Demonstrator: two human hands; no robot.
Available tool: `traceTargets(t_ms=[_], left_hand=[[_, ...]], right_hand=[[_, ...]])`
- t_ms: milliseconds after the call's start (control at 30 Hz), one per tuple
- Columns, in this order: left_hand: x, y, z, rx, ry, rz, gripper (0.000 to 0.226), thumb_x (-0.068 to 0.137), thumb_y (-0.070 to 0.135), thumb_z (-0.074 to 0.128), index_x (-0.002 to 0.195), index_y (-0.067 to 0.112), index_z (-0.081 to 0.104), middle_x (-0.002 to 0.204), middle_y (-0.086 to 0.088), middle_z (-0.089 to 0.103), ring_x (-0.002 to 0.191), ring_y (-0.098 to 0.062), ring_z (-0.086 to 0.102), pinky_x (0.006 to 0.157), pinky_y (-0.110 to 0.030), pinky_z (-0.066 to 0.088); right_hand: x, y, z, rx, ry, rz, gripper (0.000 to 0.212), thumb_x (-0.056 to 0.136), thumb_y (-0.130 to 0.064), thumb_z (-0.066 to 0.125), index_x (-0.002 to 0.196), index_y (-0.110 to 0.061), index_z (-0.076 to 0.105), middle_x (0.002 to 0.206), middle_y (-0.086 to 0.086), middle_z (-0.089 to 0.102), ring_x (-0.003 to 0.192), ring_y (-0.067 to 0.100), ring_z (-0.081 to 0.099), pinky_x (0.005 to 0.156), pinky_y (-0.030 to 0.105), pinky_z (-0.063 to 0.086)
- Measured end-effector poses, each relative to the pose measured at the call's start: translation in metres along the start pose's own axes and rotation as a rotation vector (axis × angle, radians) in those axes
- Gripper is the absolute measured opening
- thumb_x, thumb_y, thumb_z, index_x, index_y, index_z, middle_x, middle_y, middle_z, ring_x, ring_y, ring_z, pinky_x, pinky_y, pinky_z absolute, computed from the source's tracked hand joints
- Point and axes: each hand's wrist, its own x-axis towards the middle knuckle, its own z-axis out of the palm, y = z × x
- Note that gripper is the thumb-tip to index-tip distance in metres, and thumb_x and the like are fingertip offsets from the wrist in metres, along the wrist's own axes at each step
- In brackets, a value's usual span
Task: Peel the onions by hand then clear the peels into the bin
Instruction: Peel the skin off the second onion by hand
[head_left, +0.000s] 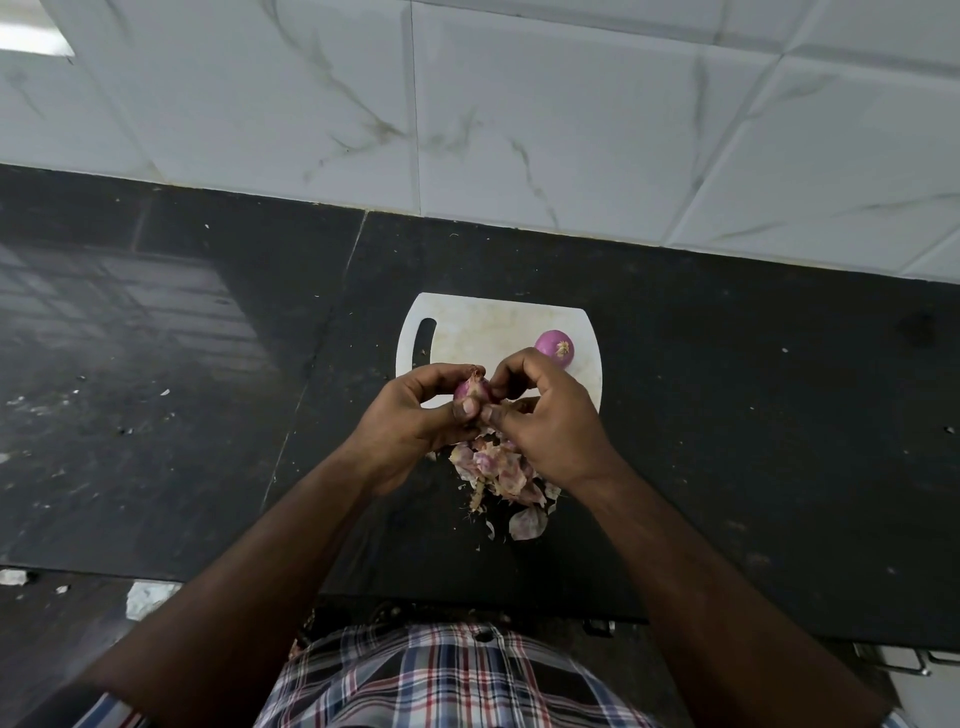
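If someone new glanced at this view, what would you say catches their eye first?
Most likely the two hands meeting at the centre: the left hand grips a small onion while the right hand pinches at its skin. Just below them a heap of pinkish peels lies on the dark counter, and a peeled purple onion sits on the white cutting board behind.

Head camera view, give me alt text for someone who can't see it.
Two bare hands peel a small red onion above a white cutting board on a dark counter: the left hand grips it while the right hand pinches its skin. A peeled onion sits on the board, and loose peels lie piled below the hands.
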Motion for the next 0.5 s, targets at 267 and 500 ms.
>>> traceTargets(t_ms=[267,500], left_hand=[[0.0009,0.0008,-0.0018,0.022,0.003,0.013,0.043,0.07,0.015,0.08,0.112,0.014,0.071,0.119,-0.009,0.069,0.094,-0.025,0.072,0.076,-0.033,0.06],[0.001,0.0012,-0.0009,0.03,-0.004,0.03,0.041,0.067,0.013,0.083,0.108,0.015,0.074,0.115,-0.007,0.07,0.089,-0.026,0.073,0.074,-0.033,0.06]], right_hand=[[0.0059,0.0054,-0.0055,-0.088,-0.042,0.07,0.028,0.077,-0.022,0.083,0.098,-0.023,0.064,0.097,-0.01,0.062,0.093,0.005,0.059,0.08,0.026,0.053],[0.0067,0.0091,-0.0022,-0.015,-0.088,0.154,0.023,0.081,-0.018,0.08,0.097,-0.022,0.064,0.092,0.0,0.06,0.079,0.01,0.054,0.076,0.036,0.054]])
